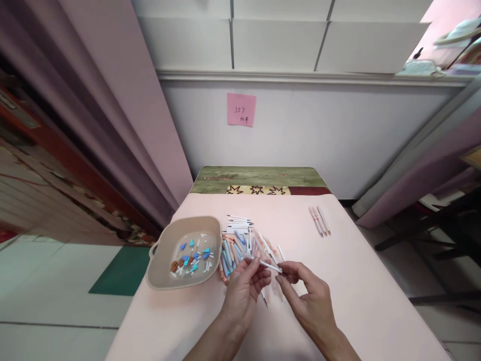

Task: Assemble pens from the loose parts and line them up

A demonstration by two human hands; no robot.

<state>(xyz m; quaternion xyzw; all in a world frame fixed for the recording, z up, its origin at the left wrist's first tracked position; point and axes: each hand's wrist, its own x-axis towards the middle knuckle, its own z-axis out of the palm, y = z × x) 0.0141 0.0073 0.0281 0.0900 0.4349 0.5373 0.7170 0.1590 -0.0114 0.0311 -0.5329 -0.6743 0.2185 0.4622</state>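
Note:
My left hand [245, 285] pinches a slim white pen refill [269, 265] between thumb and fingers, its other fingers curled below. At the refill's right end, the fingertips of my right hand [310, 296] close on it. Whether a clear barrel surrounds the refill is too small to tell. Beneath and behind my hands lies a heap of blue and peach pen barrels [230, 253], with clear printed barrels on its right. White refills with dark tips [238, 224] lie in a bunch behind the heap.
A beige basin [156, 273] on the left holds small blue, turquoise, brown and white pieces. Three pens [319, 221] lie side by side at the back right of the pink-covered table [361, 291]. Behind the table, a pink note [241, 109] is stuck to the white wall.

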